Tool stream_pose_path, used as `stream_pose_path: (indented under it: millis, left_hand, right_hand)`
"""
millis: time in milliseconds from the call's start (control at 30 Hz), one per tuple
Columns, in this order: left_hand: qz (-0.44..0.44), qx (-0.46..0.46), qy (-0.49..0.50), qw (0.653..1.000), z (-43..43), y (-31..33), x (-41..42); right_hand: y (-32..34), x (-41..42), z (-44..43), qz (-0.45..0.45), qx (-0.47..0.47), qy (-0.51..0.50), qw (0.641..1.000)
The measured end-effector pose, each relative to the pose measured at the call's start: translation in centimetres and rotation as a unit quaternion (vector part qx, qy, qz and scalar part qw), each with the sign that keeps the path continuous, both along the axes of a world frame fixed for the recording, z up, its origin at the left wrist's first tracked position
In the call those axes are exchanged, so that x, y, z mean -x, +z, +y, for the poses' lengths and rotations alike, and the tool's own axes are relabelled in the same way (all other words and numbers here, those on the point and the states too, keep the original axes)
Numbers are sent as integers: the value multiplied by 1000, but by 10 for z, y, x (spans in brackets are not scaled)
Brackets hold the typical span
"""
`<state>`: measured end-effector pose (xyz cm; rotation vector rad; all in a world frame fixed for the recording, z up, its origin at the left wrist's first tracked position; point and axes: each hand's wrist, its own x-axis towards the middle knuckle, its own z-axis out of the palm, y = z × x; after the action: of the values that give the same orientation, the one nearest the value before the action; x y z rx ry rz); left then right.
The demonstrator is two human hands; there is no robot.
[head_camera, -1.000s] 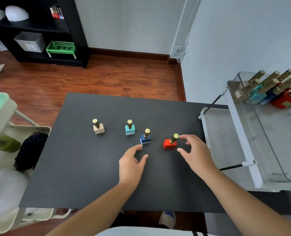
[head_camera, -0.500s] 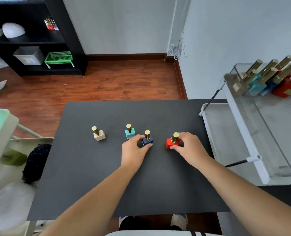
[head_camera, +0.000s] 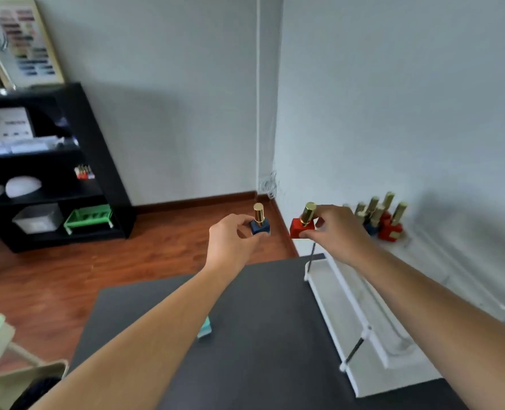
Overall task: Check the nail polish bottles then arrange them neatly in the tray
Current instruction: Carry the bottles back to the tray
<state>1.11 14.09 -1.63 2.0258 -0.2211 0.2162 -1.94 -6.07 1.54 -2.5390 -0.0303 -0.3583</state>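
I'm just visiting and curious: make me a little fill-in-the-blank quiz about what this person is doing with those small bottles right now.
1. The left hand holds up a bottle whose base is dark ____.
2. The right hand holds the bottle with the ____ base.
3. Both raised bottles have caps coloured ____.
4. A turquoise bottle, partly hidden by the left forearm, stands on the dark ____.

Missing words: blue; red; gold; table
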Motion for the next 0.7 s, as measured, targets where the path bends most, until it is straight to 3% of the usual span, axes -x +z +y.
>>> stream_pose_path:
  millis: [267, 567, 700]
  left_hand:
    - [-50, -71, -134, 987, -120, 36, -3]
    - [23, -280, -166, 945, -217, 10, 5]
    - [76, -310, -180, 930, -238, 1, 7]
  right_hand:
    - [19, 40, -125, 3, -8, -94, 996]
    - [-19, 34, -197, 66, 55, -95, 992]
    - [-35, 23, -206, 124, 115, -90, 982]
